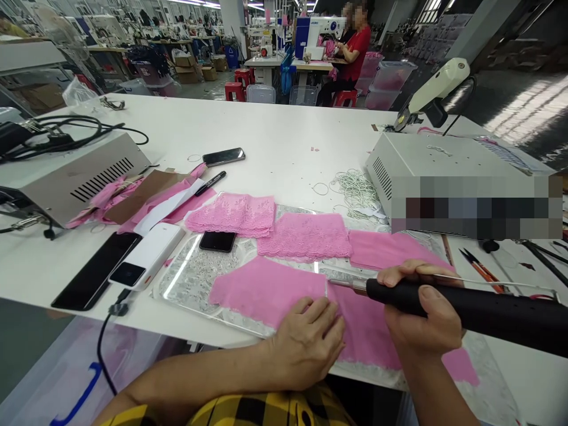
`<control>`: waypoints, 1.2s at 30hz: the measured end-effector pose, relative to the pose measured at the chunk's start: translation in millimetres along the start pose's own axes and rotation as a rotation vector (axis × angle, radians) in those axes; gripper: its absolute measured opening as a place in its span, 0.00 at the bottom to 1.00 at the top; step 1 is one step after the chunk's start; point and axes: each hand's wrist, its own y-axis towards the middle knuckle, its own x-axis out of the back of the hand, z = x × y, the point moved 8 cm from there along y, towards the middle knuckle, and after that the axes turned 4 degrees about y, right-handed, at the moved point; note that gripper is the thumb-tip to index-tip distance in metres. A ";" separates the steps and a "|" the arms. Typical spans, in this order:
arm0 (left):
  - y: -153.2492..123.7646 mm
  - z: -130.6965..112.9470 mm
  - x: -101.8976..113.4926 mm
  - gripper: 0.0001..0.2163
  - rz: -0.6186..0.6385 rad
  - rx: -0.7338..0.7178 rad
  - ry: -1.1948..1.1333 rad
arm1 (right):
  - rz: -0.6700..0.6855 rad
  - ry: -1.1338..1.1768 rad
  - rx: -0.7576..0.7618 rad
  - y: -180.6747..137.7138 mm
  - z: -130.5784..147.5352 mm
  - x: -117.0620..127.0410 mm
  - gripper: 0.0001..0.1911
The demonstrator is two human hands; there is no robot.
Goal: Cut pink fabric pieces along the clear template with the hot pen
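My right hand (pixel 421 316) is wrapped round the black handle of a heated cutting tool (pixel 479 310). Its metal tip (pixel 344 284) touches a piece of pink fabric (pixel 270 290). That fabric lies on a clear glass plate (pixel 190 278) near the table's front edge. My left hand (pixel 308 343) lies flat on the pink fabric, fingers stretched out, just left of the tip. More stacks of pink lace (pixel 235 214) (pixel 306 236) lie further back on the plate.
A grey control box (pixel 71 171) with cables sits at the left, another box (pixel 444 165) at the right. Phones (pixel 224 156) (pixel 95 271), a white power bank (pixel 148 255), a marker (pixel 210 183), scissors (pixel 481 271) and loose elastic loops (pixel 352 186) lie about. A person in red sits at a far sewing machine (pixel 352 50).
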 end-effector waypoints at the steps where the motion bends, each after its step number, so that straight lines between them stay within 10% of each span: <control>1: -0.1 0.2 0.1 0.10 -0.001 0.001 0.003 | 0.006 -0.001 -0.003 -0.5 -0.5 -0.4 0.10; 12: -3.5 -1.0 -3.6 0.11 0.028 -0.007 0.034 | 0.099 -0.023 0.088 -0.5 6.5 -10.1 0.06; 22: -27.5 7.1 38.3 0.10 -0.121 -0.157 -0.162 | 0.052 0.047 -0.028 -3.3 8.0 -6.1 0.08; 36: -17.5 -9.8 19.6 0.15 -0.065 -0.269 -0.161 | 0.085 0.054 -0.023 3.3 13.0 2.2 0.07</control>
